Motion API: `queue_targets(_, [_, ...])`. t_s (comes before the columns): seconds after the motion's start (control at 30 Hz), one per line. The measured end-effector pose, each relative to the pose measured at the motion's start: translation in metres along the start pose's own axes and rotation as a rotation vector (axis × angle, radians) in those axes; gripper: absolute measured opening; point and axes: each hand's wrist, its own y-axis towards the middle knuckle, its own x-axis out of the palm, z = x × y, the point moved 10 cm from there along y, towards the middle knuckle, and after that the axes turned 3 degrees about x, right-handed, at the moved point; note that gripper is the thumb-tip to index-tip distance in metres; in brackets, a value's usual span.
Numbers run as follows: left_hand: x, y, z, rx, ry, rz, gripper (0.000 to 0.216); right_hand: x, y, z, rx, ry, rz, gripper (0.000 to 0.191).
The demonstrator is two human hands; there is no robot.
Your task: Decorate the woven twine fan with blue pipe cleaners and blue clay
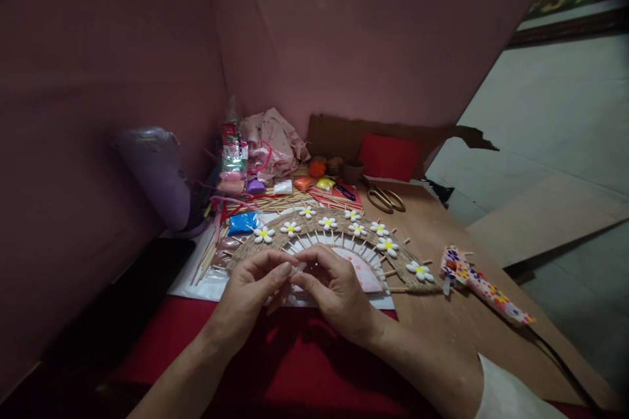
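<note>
My left hand (260,281) and my right hand (337,291) meet low in the middle of the view. Fingertips of both are closed on a small piece of white clay (297,268), mostly hidden between them. Just behind lies a half-round fan shape of wooden sticks wound with twine (307,224), dotted with several white clay flowers with yellow centres (328,223). Pink patterned fabric (361,270) fills part of its inner arc. A white sheet (388,301) is under it.
At the back are clay packets, including a blue one (242,223), bundled sticks, crumpled pink fabric (272,137) and gold-handled scissors (386,198). To the right lies a flower-patterned glue gun (484,285) with a black cable. A purple object (160,173) stands left by the wall.
</note>
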Motion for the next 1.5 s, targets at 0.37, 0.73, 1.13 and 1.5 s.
queue_targets(0.37, [-0.007,0.001,0.008,0.041,0.104,0.109,0.023,0.004,0.001,0.006,0.136,0.279,-0.05,0.016])
queue_targets(0.73, [-0.015,0.001,0.002,-0.004,0.01,0.154,0.025,0.015,0.001,0.041,0.426,0.802,-0.06,0.023])
queue_targets(1.13, [0.001,-0.001,0.0,-0.041,0.124,0.013,0.029,0.003,0.005,0.022,0.23,0.447,-0.01,0.017])
queue_targets(1.5, [-0.001,-0.001,0.008,0.053,0.088,0.052,0.026,0.007,0.004,0.03,0.278,0.442,-0.027,0.025])
